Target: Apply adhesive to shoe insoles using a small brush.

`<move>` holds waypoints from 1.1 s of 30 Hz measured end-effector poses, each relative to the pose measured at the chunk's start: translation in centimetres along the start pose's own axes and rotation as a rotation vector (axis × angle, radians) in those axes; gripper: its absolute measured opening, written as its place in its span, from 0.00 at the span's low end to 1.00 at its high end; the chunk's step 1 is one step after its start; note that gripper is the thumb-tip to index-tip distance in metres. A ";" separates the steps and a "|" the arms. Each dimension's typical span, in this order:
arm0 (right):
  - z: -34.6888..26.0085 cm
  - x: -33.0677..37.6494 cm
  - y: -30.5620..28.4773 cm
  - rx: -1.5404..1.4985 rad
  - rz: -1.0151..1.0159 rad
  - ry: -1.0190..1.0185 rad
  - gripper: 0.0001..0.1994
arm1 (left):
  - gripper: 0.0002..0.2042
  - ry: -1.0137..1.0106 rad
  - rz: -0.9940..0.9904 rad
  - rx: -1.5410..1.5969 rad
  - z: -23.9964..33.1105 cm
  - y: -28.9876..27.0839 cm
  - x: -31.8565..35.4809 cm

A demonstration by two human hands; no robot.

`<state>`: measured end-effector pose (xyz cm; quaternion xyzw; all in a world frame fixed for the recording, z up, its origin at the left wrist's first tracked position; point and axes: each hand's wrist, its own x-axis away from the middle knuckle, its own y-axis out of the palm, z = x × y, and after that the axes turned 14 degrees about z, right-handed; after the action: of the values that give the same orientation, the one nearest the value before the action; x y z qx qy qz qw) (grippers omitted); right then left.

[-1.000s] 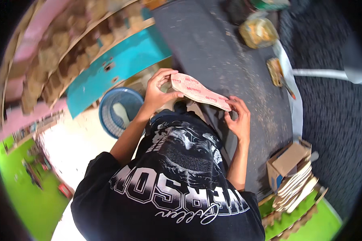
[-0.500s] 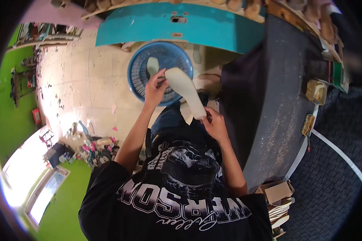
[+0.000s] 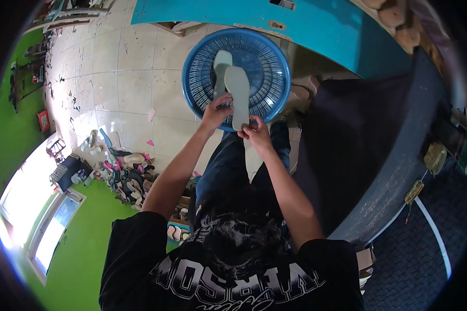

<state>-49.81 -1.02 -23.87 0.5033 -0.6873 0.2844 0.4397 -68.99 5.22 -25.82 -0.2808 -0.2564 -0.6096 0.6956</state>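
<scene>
A pale shoe insole [image 3: 238, 96] is held out over a blue plastic basket [image 3: 285, 83], its wider end pointing away from me. My right hand [image 3: 257, 136] pinches the narrow near end between thumb and fingers. Along the left edge of the same insole, my left hand [image 3: 216, 113] has its fingers bent against it. A second pale insole [image 3: 222, 61] lies inside the basket, partly covered by the held one and my left fingers.
Beyond the basket stands a turquoise panel [image 3: 327, 26]. A dark cloth [image 3: 347, 124] hangs from the grey bench [image 3: 379, 192] on my right. Shoe forms [image 3: 389, 15] line the far right. On the left, a pile of shoes and scraps [image 3: 132, 179] lies by the green wall.
Both hands have carried the insole lower and farther over the basket, turning it straighter. My left hand has slid from its far end to its side. The view has shifted.
</scene>
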 end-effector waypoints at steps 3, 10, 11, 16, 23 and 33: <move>0.4 -3.0 1.3 -0.010 0.044 0.035 0.21 | 0.30 0.030 0.013 -0.139 -1.8 1.2 -1.2; 0.4 -8.7 4.0 0.064 0.105 -0.002 0.21 | 0.32 0.132 0.099 -0.388 -3.3 2.2 -6.0; 0.5 -9.5 4.1 0.068 0.138 0.002 0.21 | 0.31 0.165 0.109 -0.353 -3.8 2.4 -6.8; 1.0 -13.0 4.0 0.147 0.159 0.038 0.22 | 0.30 0.172 0.061 -0.314 -5.4 3.2 -9.9; 2.8 -15.4 5.0 0.201 0.211 0.019 0.26 | 0.34 0.064 -0.037 -0.345 -7.6 1.9 -11.8; 2.8 -14.7 4.7 0.809 0.227 -0.177 0.35 | 0.39 0.106 -0.040 -0.332 -10.3 0.4 -11.1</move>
<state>-53.53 4.68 -38.02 0.5787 -0.6066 0.5334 0.1123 -69.84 5.85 -40.99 -0.3539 -0.1206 -0.6711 0.6402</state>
